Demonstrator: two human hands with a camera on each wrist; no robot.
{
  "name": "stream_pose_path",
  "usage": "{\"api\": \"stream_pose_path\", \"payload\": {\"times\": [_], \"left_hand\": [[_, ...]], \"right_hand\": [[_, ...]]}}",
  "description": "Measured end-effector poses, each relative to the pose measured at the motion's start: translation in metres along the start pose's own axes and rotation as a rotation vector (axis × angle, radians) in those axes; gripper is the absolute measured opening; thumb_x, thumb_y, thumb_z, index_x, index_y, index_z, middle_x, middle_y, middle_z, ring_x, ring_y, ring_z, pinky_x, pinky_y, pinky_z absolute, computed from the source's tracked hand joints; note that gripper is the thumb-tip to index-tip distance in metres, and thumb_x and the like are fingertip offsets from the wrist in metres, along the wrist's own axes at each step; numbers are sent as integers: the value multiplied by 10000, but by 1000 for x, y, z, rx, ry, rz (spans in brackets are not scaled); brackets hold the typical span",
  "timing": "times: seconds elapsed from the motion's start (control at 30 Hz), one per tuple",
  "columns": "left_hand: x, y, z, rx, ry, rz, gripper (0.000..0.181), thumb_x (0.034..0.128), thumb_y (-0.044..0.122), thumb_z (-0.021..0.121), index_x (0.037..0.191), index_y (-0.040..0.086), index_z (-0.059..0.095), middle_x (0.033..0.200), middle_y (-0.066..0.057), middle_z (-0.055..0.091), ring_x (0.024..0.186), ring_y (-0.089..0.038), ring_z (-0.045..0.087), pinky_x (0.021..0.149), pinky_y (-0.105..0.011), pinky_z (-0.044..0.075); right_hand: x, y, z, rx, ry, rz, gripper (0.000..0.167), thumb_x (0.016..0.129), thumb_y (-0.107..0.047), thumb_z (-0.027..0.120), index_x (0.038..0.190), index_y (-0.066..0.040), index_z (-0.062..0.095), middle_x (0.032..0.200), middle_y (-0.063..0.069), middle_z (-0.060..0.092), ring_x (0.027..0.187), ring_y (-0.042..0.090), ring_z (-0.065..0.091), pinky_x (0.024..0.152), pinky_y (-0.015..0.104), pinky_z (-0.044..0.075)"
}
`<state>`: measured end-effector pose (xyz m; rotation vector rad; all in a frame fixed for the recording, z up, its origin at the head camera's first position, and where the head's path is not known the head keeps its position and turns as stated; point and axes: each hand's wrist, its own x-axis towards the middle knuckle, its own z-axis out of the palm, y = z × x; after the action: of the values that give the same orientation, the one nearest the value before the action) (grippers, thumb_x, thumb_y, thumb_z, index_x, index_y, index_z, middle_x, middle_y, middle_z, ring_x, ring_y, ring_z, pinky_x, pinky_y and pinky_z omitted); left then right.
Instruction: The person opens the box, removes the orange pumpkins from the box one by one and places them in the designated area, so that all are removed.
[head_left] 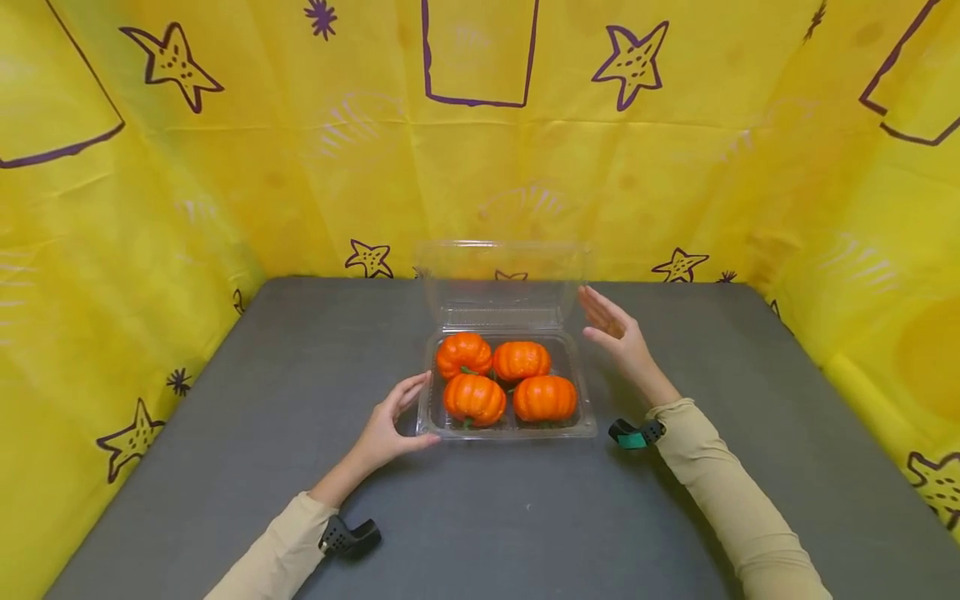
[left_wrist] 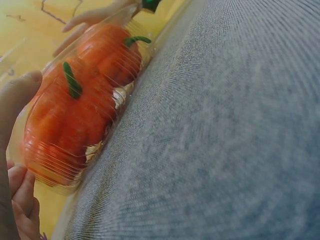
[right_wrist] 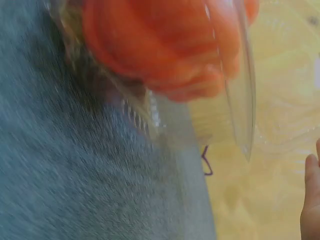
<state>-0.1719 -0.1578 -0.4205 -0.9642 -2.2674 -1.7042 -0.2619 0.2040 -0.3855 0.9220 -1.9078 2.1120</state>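
A clear plastic clamshell container (head_left: 517, 433) sits on the table with its hinged lid (head_left: 502, 275) raised at the back. Several orange pumpkins (head_left: 475, 400) lie inside its base; green stems show on two pumpkins (left_wrist: 72, 120) in the left wrist view. My left hand (head_left: 386, 429) holds the container's left side, thumb at the front corner and fingers along the side wall. Beside the raised lid's right edge is my right hand (head_left: 622, 337), fingers extended and thumb apart, holding nothing. Only some of its fingers (right_wrist: 311, 195) show in the right wrist view.
The grey table (head_left: 480, 525) ends at a yellow cloth backdrop (head_left: 495, 183) with purple drawings, which surrounds it at the back and both sides. A dark strap device (head_left: 351, 537) is on the left wrist, and another (head_left: 637, 434) with a green patch on the right.
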Motion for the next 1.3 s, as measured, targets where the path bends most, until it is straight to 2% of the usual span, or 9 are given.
{"api": "stream_pose_path", "payload": {"times": [0.2, 0.3, 0.43, 0.63, 0.77, 0.9, 1.1, 1.3], "left_hand": [[0, 1, 1, 26, -2, 11, 760, 612, -100, 762, 1255, -153, 362, 1273, -315, 391, 1176, -416, 367, 982, -278, 288], [1, 1, 1, 35, -4, 15, 753, 617, -100, 759, 1258, -156, 366, 1273, -315, 392, 1174, -419, 367, 980, -269, 288], [1, 2, 0, 30, -9, 10, 756, 617, -106, 758, 1259, -162, 362, 1278, -314, 386, 1179, -413, 365, 984, -261, 280], [2, 2, -1, 26, -7, 13, 753, 608, -121, 756, 1247, -177, 360, 1273, -324, 383, 1174, -424, 365, 983, -265, 280], [1, 2, 0, 13, -6, 8, 747, 613, -130, 748, 1248, -178, 357, 1279, -324, 375, 1179, -423, 358, 987, -264, 271], [1, 1, 1, 7, -7, 6, 746, 615, -128, 747, 1249, -178, 356, 1281, -324, 372, 1181, -425, 355, 989, -261, 267], [1, 0, 1, 6, -7, 11, 750, 614, -128, 747, 1252, -174, 355, 1282, -327, 369, 1182, -421, 354, 989, -253, 269], [1, 1, 1, 13, -2, 9, 750, 615, -127, 745, 1252, -174, 353, 1273, -332, 375, 1176, -434, 351, 986, -237, 268]], "right_hand": [[12, 3, -5, -130, 13, 71, 524, 845, 80, 538, 1328, 83, 335, 1376, 227, 305, 1257, 294, 303, 1006, 353, 251], [18, 5, -7, -160, -3, 95, 520, 852, 74, 535, 1333, 74, 336, 1397, 207, 278, 1273, 268, 280, 1017, 365, 226], [25, 8, -10, -163, -41, 145, 532, 861, 74, 525, 1341, 89, 295, 1424, 195, 214, 1288, 263, 240, 1018, 383, 218], [34, 15, -19, -228, -134, 204, 444, 911, 73, 421, 1334, 105, 292, 1452, 177, 154, 1283, 334, 217, 996, 473, 225], [34, 15, -20, -227, -180, 219, 491, 918, 76, 402, 1369, 82, 209, 1464, 178, 77, 1293, 344, 171, 1015, 423, 203], [32, 15, -20, -240, -196, 220, 523, 907, 92, 414, 1366, 100, 165, 1459, 192, 62, 1296, 336, 153, 1018, 362, 206], [32, 5, -12, -308, -226, 266, 508, 888, 134, 409, 1339, 146, 176, 1444, 238, 45, 1290, 377, 136, 1017, 449, 173], [31, -2, -6, -429, -253, 357, 545, 899, 7, 492, 1348, 127, 208, 1453, 223, 43, 1273, 406, 181, 1001, 488, 201]]}}
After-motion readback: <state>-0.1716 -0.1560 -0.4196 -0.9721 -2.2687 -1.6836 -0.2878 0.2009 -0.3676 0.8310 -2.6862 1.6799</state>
